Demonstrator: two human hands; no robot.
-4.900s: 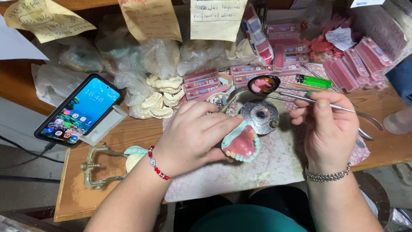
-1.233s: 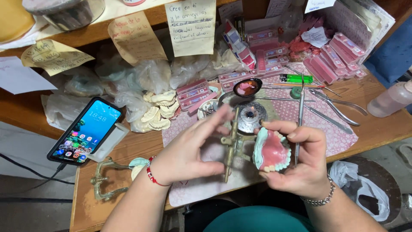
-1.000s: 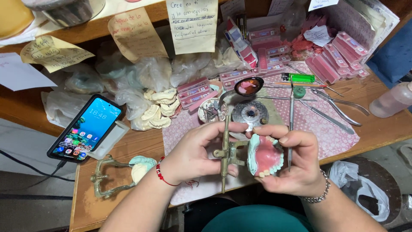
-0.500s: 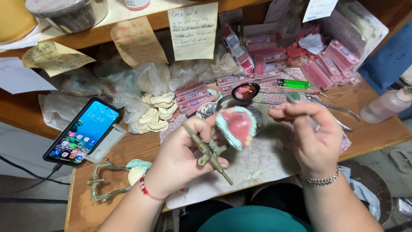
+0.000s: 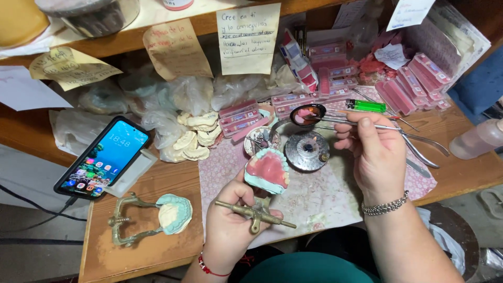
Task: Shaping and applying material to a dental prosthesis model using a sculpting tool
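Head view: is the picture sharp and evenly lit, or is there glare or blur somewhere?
Head view: mostly sharp, under soft even light. The phone screen glows bright, and the round metal burner carries a small glare. The left hand with the denture model and the right hand show little blur. The frame edges bend slightly, as with a wide lens.

Your two hands, left [image 5: 230, 222] and right [image 5: 374, 152], work above a surface [image 5: 141, 251] holding two brass articulators [image 5: 257, 212] [image 5: 123, 228], one smartphone [image 5: 102, 157] at nine o'clock, one green lighter [image 5: 365, 106] at one o'clock, three handwritten notes [image 5: 247, 37] at twelve.
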